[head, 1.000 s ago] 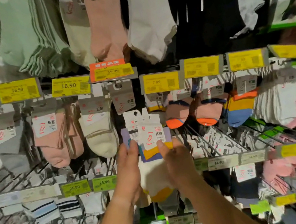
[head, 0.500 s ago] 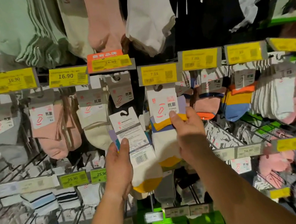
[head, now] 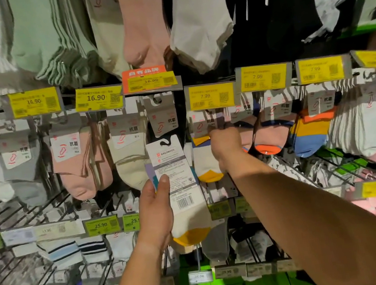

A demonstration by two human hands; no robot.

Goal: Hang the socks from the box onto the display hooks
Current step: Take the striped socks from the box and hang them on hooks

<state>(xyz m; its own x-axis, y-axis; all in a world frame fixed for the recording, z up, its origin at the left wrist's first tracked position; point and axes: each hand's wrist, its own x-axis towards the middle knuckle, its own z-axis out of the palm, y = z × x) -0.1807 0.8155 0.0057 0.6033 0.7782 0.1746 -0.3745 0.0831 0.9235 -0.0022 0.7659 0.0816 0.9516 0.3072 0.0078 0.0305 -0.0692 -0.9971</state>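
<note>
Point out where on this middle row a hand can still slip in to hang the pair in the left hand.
The clearest gap is the dark strip between the 16.90 orange price tag and the 7.99 price tag, above the held sock pair. The right hand already fills the hook under that 7.99 tag. Left of the cream socks and right of the orange-blue socks, packs hang close-packed.
</note>
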